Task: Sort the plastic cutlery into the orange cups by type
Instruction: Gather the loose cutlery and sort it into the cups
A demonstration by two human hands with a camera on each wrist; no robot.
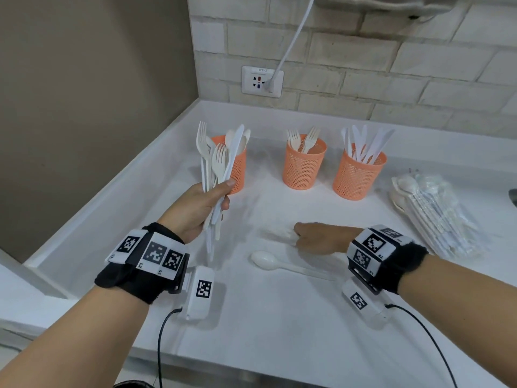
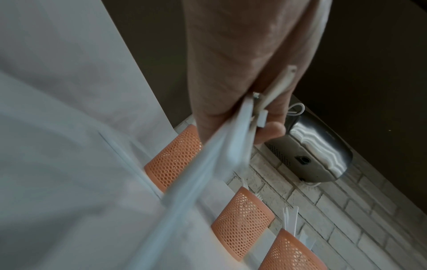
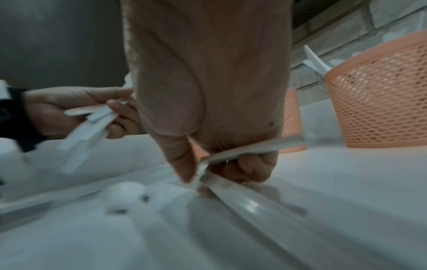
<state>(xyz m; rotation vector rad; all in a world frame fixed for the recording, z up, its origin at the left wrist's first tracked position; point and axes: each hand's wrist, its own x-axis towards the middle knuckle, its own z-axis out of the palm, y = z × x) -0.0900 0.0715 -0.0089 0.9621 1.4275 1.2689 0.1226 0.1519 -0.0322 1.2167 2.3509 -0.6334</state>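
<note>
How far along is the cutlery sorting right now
Partly done. Forks already stand in the middle cup and knives in the right cup. In hand: the left hand grips a mixed bundle; the right hand pinches a blurred piece off the counter. Left: that bundle and the loose spoon.

White counter [image 1: 279, 317] meets pale brick wall [image 1: 363, 65] with socket [image 1: 261, 81].

Small printed label on the wall socket [image 1: 262, 81], too blurred to read; elsewhere nothing legible
</note>
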